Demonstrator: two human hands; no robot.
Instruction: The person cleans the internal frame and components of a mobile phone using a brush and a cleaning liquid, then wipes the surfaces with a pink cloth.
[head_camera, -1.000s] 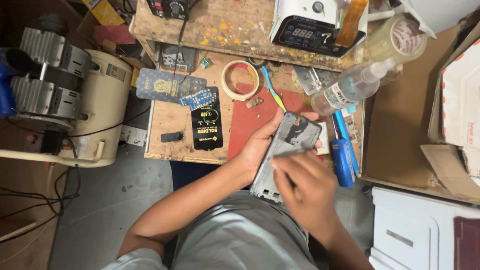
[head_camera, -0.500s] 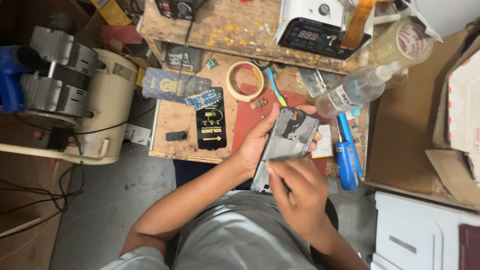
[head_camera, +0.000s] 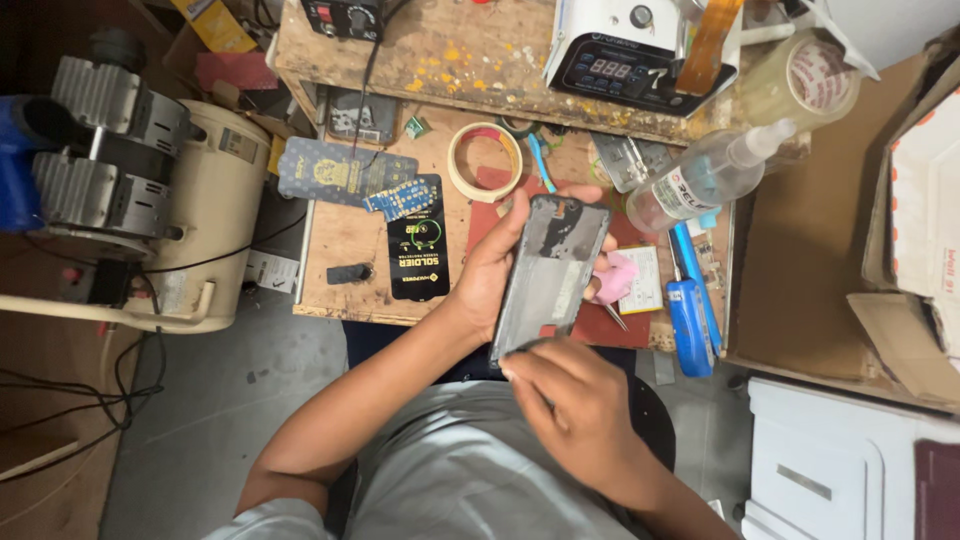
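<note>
My left hand (head_camera: 497, 262) grips a grey opened phone body (head_camera: 553, 270) by its long edge, holding it upright above the wooden bench (head_camera: 345, 240). My right hand (head_camera: 575, 410) is closed at the phone's lower end, its fingertips pinching the bottom corner. A pink cloth (head_camera: 615, 277) peeks out behind the phone on the right. Whether the right fingers hold a small tool is hidden.
On the bench lie a tape roll (head_camera: 485, 160), a black flat package (head_camera: 420, 250), a red mat (head_camera: 486, 215), a spray bottle (head_camera: 710, 178) and a blue screwdriver (head_camera: 690, 322). A white heating station (head_camera: 640, 50) stands at the back. A compressor (head_camera: 130, 200) sits left, cardboard boxes (head_camera: 910, 220) right.
My right hand has slid down from the phone's middle to its bottom end. The phone and my left hand have stayed nearly in place.
</note>
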